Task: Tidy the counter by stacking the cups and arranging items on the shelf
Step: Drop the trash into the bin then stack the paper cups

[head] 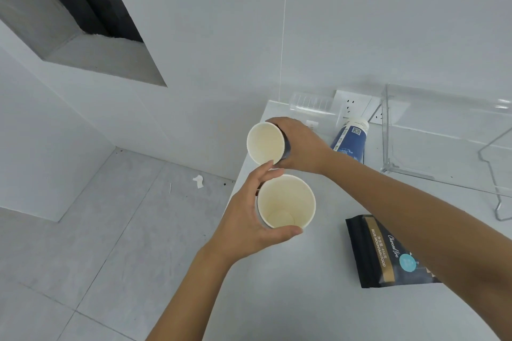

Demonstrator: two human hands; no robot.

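Observation:
My left hand (243,219) grips a paper cup (285,201) around its side, mouth up, cream inside, just above the white counter (291,299). My right hand (300,145) holds a second paper cup (264,142) tilted on its side, its open mouth facing left, just above and behind the first cup. The two rims are close but apart. A third blue-and-white cup (350,137) lies on its side on the counter behind my right wrist. A clear acrylic shelf (388,130) stands at the back right.
A black coffee bag (379,252) lies flat on the counter under my right forearm. A wire rack (493,174) sits inside the shelf. A clear plastic tray (310,104) and wall sockets (352,106) are at the back. The counter's left edge drops to a tiled floor (97,230).

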